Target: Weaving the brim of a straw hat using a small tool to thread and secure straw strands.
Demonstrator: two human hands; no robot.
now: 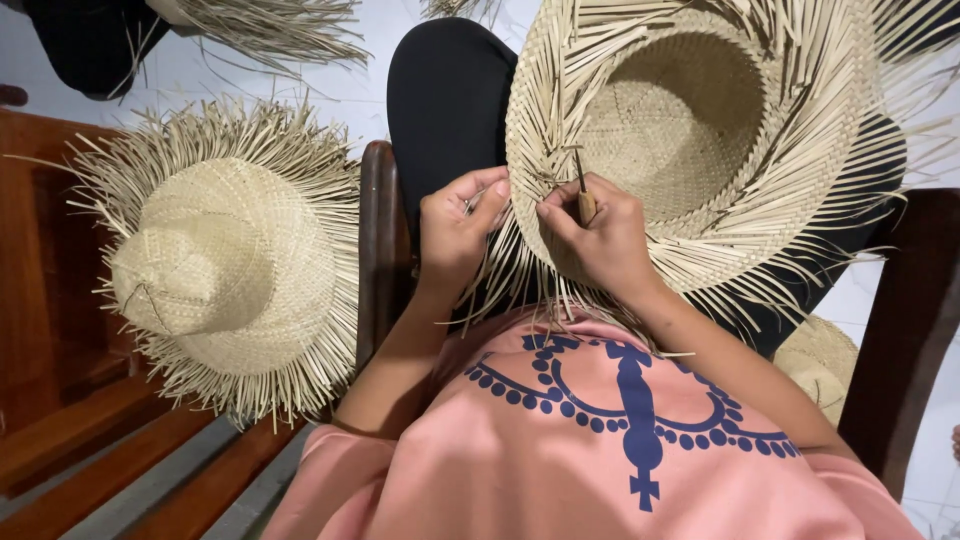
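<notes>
A person worked the unfinished brim of a straw hat (690,130) held crown-down on the lap.

The left hand (455,230) pinched loose straw ends at the hat's near brim edge between thumb and fingers, while the right hand (600,240) was closed around a small wooden-handled tool (583,195) whose thin point met the weave just beside that pinch. The hat looked light and springy, its woven bowl fairly firm but its fringe of flat pale strips thin and likely to crease or snap, so the woven band of the brim seemed the safer place to hold. It was pale tan, tightly plaited, ringed with untrimmed strips. A second hat (220,265) of the same make sat well left of it on a wooden bench (50,400).
</notes>
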